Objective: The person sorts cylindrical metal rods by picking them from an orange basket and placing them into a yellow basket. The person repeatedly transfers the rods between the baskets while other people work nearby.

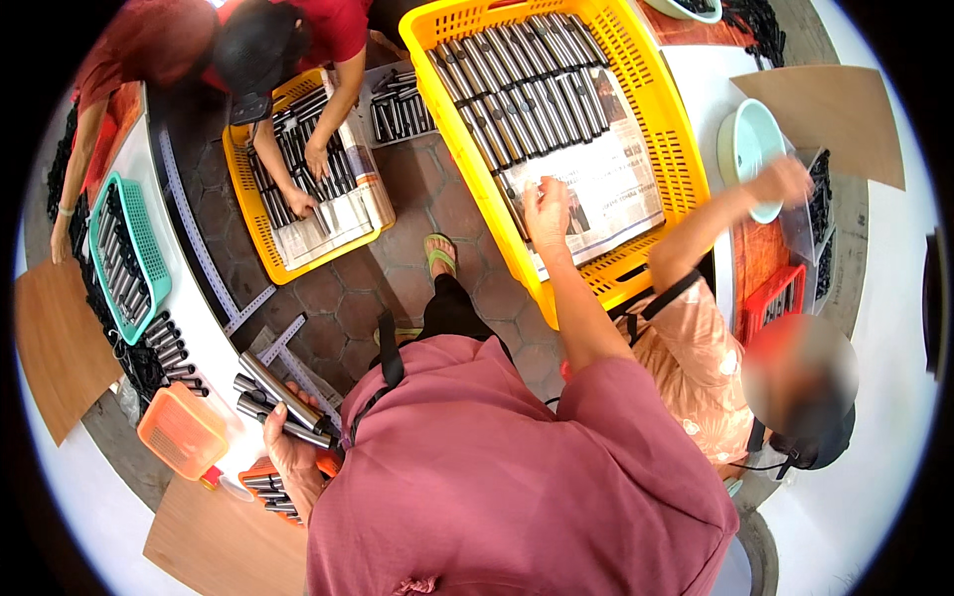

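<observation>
My left hand [288,440] is closed around several shiny metal tubes with black parts [273,397], held low at my left side. My right hand [550,211] reaches over a large yellow plastic crate [666,149]. Its fingers are loosely bent and slightly apart, with nothing visible in them. Beside it, a tube [514,204] lies along the crate's left wall. Sheets of newspaper [621,184] line this crate. On the paper, rows of similar metal tubes [522,89] lie side by side toward the far end.
At far left, two people bend over; one arranges tubes in a smaller yellow crate [378,226]. A green basket [127,333] of tubes and an orange basket [179,437] stand on the left table. At right, a co-worker [686,368] reaches toward a pale green basin [752,149] near a red basket [773,298].
</observation>
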